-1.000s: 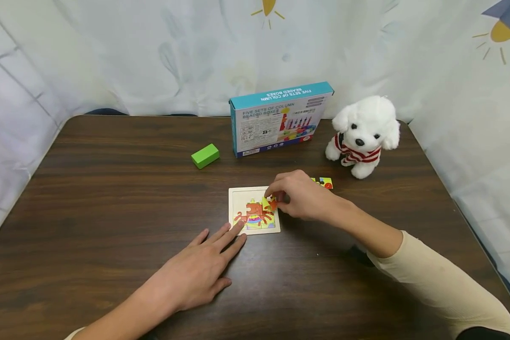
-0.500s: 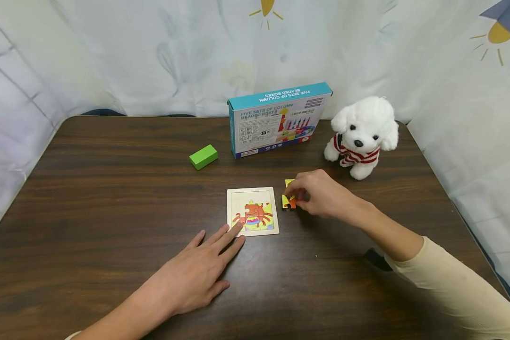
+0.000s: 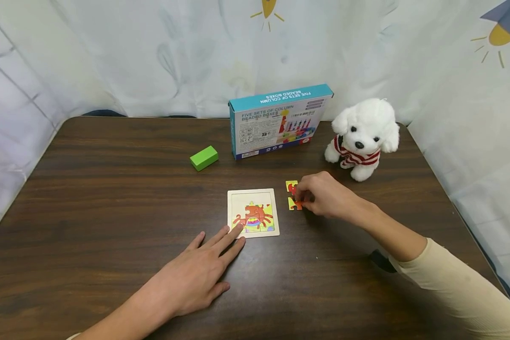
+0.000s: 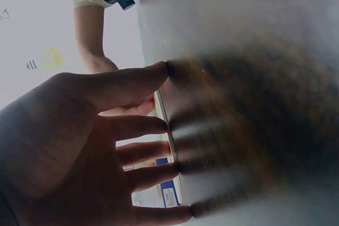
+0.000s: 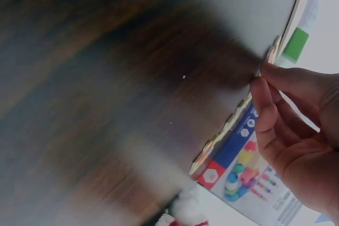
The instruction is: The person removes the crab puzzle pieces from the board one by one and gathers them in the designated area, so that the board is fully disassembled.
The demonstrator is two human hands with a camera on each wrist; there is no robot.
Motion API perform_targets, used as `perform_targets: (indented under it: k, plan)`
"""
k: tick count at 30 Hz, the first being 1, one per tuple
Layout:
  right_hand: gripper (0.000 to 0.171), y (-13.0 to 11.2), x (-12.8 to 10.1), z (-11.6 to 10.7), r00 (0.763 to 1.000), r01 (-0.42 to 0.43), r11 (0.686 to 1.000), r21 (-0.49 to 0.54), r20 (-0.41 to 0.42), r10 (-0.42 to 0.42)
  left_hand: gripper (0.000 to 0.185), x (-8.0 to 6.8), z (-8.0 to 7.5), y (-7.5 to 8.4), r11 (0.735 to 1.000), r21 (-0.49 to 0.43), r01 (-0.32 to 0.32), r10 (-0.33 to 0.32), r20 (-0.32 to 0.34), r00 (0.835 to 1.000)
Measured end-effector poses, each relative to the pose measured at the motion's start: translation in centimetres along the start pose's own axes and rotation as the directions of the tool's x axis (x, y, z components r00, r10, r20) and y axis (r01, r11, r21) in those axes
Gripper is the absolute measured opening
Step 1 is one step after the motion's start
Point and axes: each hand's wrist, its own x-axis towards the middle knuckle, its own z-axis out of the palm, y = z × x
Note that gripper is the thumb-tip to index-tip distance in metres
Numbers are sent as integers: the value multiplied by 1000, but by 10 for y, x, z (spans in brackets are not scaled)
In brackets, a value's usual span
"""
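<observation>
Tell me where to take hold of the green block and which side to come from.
Grip the green block across its two long side faces, coming straight down from above. It lies flat on the table as a low brick, turned at a slant, with open space all round, so the narrow width probably fits between thumb and fingers; turn the hand to match its slant.

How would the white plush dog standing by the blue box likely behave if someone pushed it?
The plush dog looks soft and fluffy, so probably light and squashy. It sits upright on small paws with a big head, so a push would likely topple it rather than slide it across the table.
</observation>
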Motion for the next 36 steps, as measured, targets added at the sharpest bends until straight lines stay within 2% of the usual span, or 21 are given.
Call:
perform_targets:
  k: [22, 29, 36]
  plan:
    - [16, 0, -4, 2, 1000, 13, 1000, -16, -13, -13, 81, -1, 0, 1, 1000, -20, 5, -5, 2, 1000]
    - [21, -11, -2, -1, 999, 32, 999, -3, -27, -32, 81, -2, 0, 1, 1000, -16, 1, -1, -9, 1000]
    - [24, -28, 10, 2, 997, 72, 997, 10, -6, -72, 81, -2, 0, 1, 1000, -4, -3, 3, -16, 1000]
